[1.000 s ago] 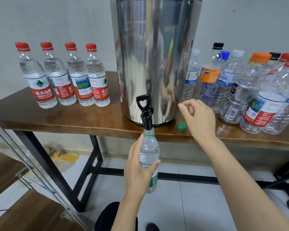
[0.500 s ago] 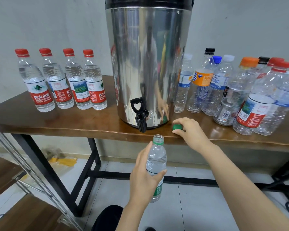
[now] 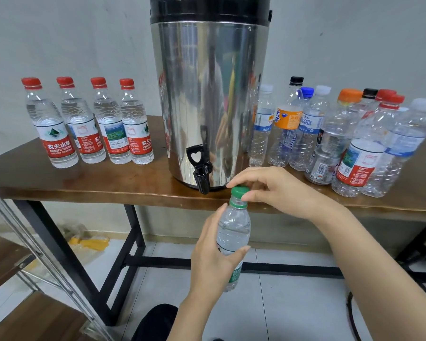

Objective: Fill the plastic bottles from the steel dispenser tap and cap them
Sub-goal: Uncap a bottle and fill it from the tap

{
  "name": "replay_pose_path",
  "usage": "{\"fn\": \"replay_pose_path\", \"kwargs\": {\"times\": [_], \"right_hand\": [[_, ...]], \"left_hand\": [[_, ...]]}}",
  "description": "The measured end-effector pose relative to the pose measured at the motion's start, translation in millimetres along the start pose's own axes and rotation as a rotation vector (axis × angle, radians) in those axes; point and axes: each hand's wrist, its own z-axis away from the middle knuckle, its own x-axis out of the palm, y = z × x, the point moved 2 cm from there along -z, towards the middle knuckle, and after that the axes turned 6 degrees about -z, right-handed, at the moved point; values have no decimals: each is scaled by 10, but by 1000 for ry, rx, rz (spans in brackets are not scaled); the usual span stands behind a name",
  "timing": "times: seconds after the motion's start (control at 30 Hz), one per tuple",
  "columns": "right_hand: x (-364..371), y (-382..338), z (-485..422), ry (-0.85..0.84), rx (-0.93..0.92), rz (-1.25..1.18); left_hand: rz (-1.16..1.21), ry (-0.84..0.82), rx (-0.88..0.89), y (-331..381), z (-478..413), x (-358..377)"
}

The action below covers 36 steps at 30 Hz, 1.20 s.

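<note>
Reading the labels, four red-capped bottles (image 3: 59,136) at nine o'clock from the steel dispenser (image 3: 209,99) carry "NONGFU SPRING" and Chinese characters on red bands. At three o'clock stands a crowd of mixed bottles (image 3: 359,148), one with an orange Fanta label (image 3: 286,118). The left hand (image 3: 213,264) wraps its fingers around a clear bottle (image 3: 234,230), held in the air at five o'clock from the black tap (image 3: 200,168), in front of the table (image 3: 96,184) edge. The right hand (image 3: 278,190) pinches the green cap (image 3: 239,190) on the bottle's neck.
</note>
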Motion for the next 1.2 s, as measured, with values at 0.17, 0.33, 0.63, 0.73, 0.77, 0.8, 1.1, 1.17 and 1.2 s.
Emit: {"fn": "replay_pose_path", "kwargs": {"times": [0.17,0.33,0.63,0.73,0.77,0.8,1.1,1.17,1.2], "right_hand": [[20,-83,31,-24,-17,54],[89,-189,47,-11,-13,88],[269,-450,41,19,-38,284],[336,-507,-46,-65,-103,216],[377,-516,-93,-62,-125,215],[422,-532,-131,-48,-140,207],[869,-759,-556,-43,-207,212],[943,-783,-622,-35,-230,181],[965,-792,-647,-23,-239,160]], "left_hand": [[-21,28,30,30,23,-37],[-18,46,58,45,63,-101],[-156,149,175,62,122,-393],[-150,162,173,-6,132,-533],[-154,165,170,-30,136,-579],[-159,172,167,-48,139,-626],[-174,276,120,-259,167,-1067],[-188,295,120,-296,160,-1157],[-181,305,116,-316,150,-1201]]}}
